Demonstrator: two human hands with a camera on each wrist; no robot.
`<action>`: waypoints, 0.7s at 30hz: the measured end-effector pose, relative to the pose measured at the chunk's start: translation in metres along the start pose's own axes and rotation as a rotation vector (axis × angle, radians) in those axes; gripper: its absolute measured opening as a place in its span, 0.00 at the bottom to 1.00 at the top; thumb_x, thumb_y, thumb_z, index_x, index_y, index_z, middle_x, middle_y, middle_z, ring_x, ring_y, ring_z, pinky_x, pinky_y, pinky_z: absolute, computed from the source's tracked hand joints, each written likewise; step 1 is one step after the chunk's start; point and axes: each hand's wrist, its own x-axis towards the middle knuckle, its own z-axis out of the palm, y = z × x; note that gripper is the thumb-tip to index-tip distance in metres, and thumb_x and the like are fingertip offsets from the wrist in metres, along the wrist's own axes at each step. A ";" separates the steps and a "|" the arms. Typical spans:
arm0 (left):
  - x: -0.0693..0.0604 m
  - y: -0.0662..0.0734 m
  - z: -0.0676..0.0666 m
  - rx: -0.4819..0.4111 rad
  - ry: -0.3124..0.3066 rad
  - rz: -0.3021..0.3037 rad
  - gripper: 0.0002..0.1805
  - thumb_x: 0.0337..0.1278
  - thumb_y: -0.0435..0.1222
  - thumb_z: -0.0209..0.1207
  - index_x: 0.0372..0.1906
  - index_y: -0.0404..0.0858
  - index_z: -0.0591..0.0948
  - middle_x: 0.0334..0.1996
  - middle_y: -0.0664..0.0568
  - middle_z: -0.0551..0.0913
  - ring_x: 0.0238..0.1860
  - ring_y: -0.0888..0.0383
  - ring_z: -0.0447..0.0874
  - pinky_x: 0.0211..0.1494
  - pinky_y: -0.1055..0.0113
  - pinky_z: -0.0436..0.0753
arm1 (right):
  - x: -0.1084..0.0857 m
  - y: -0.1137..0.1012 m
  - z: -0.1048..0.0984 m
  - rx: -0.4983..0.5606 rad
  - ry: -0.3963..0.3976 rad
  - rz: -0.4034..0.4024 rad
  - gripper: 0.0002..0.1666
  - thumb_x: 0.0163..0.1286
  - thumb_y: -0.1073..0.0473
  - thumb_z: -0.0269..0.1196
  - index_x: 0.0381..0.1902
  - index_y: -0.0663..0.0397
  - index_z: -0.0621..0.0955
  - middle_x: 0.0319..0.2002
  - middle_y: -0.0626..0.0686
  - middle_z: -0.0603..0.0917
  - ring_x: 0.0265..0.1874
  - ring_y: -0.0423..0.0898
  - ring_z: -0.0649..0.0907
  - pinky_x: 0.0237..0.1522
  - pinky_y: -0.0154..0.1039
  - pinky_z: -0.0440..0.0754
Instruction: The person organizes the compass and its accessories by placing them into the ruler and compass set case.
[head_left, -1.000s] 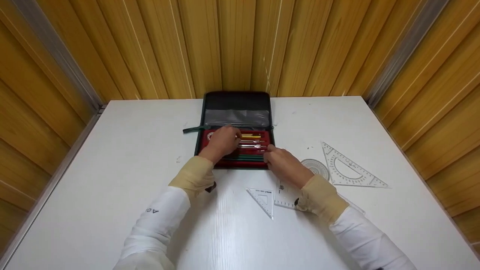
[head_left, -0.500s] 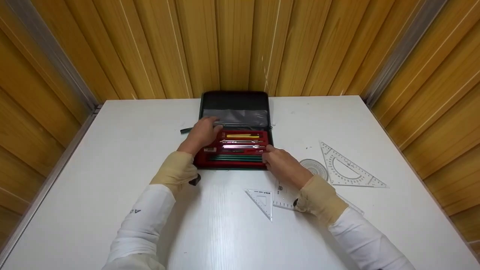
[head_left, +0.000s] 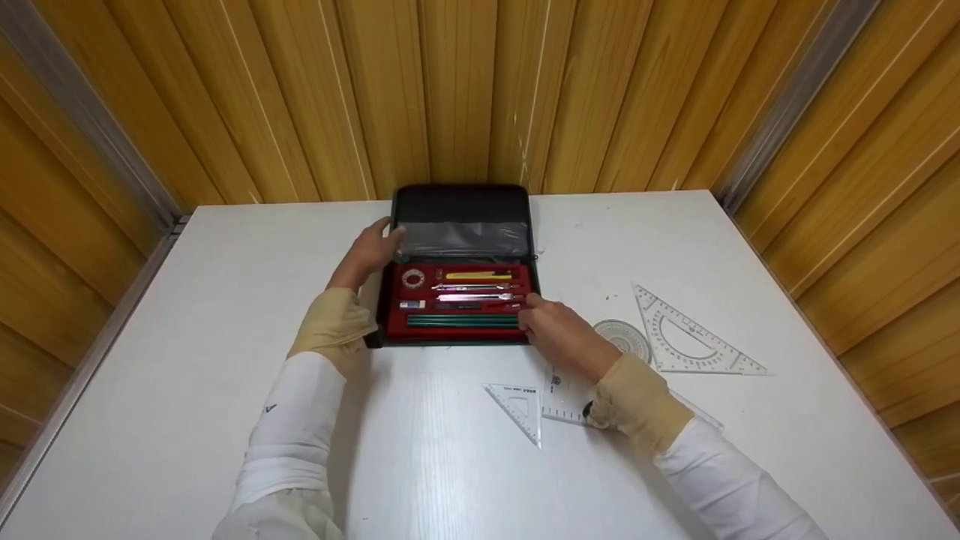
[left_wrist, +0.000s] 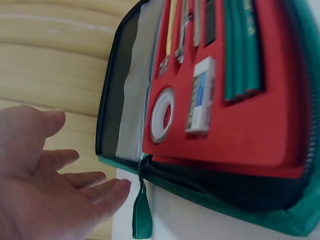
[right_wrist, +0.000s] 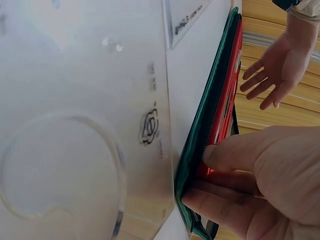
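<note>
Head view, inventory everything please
Case: 1, green, on table
Tray: 1, red, in case
Pencils: 3+, green, tray front
Eraser: 1, white, tray left
Ring: 1, white, behind eraser
Tool: 1, yellow, tray back
Metal instruments: 2+, silver, tray
Strip: 1, dark, behind pencils
Set squares: 2, clear, table
Protractor: 1, clear, table right
Marked plate: 1, clear, under right forearm
Table: 1, white, beneath
Wall: 1, brown, behind
Left hand: 1, beside case
Right hand: 1, on case edge
Sleeves: 2, white, forearms

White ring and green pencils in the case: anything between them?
Yes, an eraser, lying in the red tray between the ring and the pencils; left wrist and head views both show it.
</note>
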 end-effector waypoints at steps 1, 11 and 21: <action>0.001 -0.002 -0.001 -0.026 -0.004 -0.006 0.38 0.83 0.50 0.42 0.83 0.33 0.50 0.80 0.36 0.54 0.81 0.42 0.48 0.80 0.49 0.54 | -0.001 0.000 0.000 0.003 0.000 -0.001 0.07 0.72 0.70 0.64 0.39 0.59 0.88 0.43 0.53 0.80 0.40 0.49 0.86 0.47 0.42 0.86; 0.010 -0.008 0.000 -0.220 0.002 -0.100 0.37 0.82 0.51 0.38 0.84 0.38 0.45 0.83 0.42 0.45 0.82 0.46 0.40 0.82 0.53 0.48 | -0.005 -0.007 0.000 0.005 -0.019 -0.009 0.08 0.74 0.69 0.62 0.42 0.59 0.88 0.45 0.51 0.80 0.41 0.48 0.85 0.48 0.40 0.86; 0.015 -0.013 -0.003 -0.255 0.031 -0.147 0.38 0.82 0.51 0.37 0.84 0.39 0.41 0.84 0.43 0.41 0.82 0.46 0.37 0.82 0.54 0.46 | -0.003 -0.011 0.001 -0.002 0.012 -0.052 0.08 0.72 0.70 0.62 0.41 0.61 0.88 0.43 0.54 0.81 0.40 0.51 0.87 0.46 0.41 0.86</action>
